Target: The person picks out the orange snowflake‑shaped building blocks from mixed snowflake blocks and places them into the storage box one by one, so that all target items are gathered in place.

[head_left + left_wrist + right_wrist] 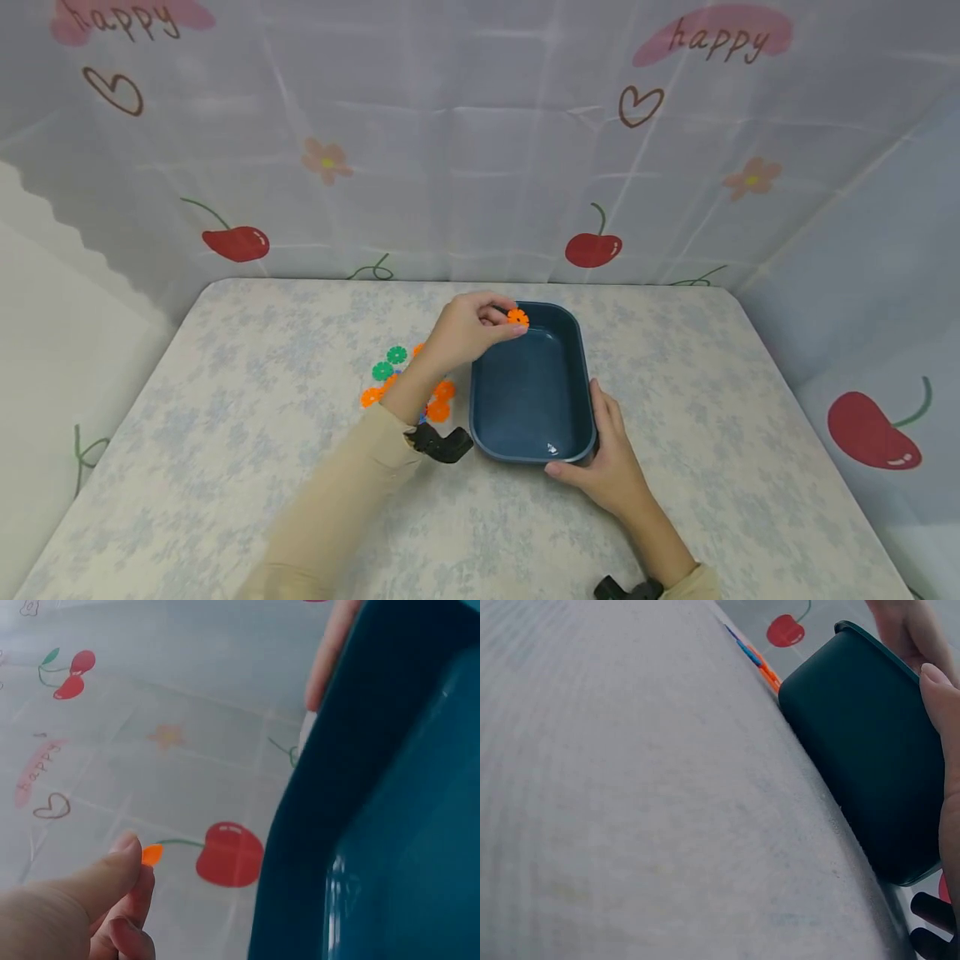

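Observation:
My left hand [459, 335] pinches an orange notched plastic disc [518, 318] between thumb and fingers, above the far left part of a dark blue rectangular tub [528, 400]. In the left wrist view an edge of that orange disc [153, 855] shows at the fingertips, beside the tub's wall [315, 787]. My right hand [611, 467] holds the tub's near right corner, thumb on the near rim and fingers along the right side. The right wrist view shows the tub's outer wall [855, 742] with the right thumb [933, 682] at its rim.
Left of the tub lies a loose group of flat notched discs, with green ones [382, 371], orange ones [439, 410] and some blue, partly hidden under my left wrist. A pale patterned cloth covers the table [225, 433]. A printed curtain [450, 167] hangs behind it.

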`<move>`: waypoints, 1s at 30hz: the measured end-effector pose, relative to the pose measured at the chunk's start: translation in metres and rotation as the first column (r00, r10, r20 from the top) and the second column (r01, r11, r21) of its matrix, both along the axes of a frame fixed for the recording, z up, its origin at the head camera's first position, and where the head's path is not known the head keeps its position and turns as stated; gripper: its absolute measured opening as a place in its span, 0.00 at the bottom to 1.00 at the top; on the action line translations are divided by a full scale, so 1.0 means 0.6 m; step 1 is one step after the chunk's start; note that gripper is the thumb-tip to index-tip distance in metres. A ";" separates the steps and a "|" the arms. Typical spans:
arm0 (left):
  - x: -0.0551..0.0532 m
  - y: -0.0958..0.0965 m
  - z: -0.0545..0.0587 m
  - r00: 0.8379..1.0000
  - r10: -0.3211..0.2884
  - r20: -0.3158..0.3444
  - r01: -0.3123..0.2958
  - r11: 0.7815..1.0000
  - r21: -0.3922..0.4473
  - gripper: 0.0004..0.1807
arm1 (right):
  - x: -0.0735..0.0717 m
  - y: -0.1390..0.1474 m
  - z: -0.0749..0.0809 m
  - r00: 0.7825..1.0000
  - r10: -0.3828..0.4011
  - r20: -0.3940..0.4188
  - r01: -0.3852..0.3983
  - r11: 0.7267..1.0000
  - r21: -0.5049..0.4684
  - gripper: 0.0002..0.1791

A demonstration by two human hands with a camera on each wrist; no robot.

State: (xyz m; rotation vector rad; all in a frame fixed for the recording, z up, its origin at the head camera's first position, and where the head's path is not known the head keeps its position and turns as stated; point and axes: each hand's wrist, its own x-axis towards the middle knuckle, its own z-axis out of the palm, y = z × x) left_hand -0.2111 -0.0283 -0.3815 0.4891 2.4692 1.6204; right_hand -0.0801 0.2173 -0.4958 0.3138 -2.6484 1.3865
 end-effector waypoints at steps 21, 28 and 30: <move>-0.049 0.122 -0.043 0.981 0.084 0.172 -0.047 0.977 -0.209 0.19 | 0.003 0.002 0.002 1.000 0.004 0.015 -0.004 1.000 0.007 0.73; -0.056 0.136 -0.074 0.971 0.128 0.201 -0.068 0.957 -0.281 0.17 | 0.004 0.003 -0.001 1.000 0.000 0.018 0.000 1.000 0.009 0.73; -0.057 0.138 -0.082 0.973 0.129 0.193 -0.065 0.951 -0.304 0.16 | 0.004 0.003 0.000 1.000 -0.004 0.017 0.004 1.000 0.011 0.73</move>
